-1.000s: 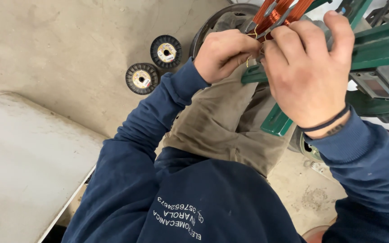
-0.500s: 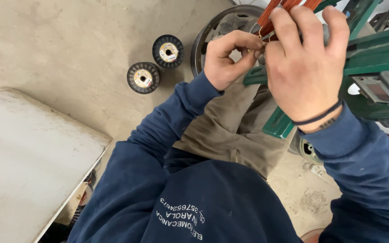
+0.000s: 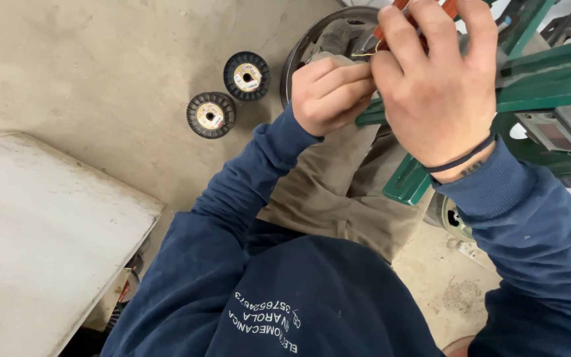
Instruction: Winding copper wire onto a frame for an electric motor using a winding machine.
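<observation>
My right hand (image 3: 431, 79) is closed around a bundle of orange copper wires (image 3: 398, 5) at the top of the view, and most of the bundle is hidden behind the fingers. My left hand (image 3: 328, 92) is curled into a fist just left of it. Its fingertips pinch at the wires where the two hands meet. Both hands work above a green metal frame (image 3: 536, 79) and over my lap. A dark band sits on my right wrist.
Two black wire spools (image 3: 211, 115) (image 3: 246, 76) lie on the concrete floor to the left. A dark round rim (image 3: 302, 49) stands behind my left hand. A grey tabletop (image 3: 34, 225) fills the lower left. A grey box (image 3: 553, 132) is mounted on the green frame.
Both hands stay together at the copper wires. My right hand has crept slightly up and left, and my left fingers have curled in tighter.
</observation>
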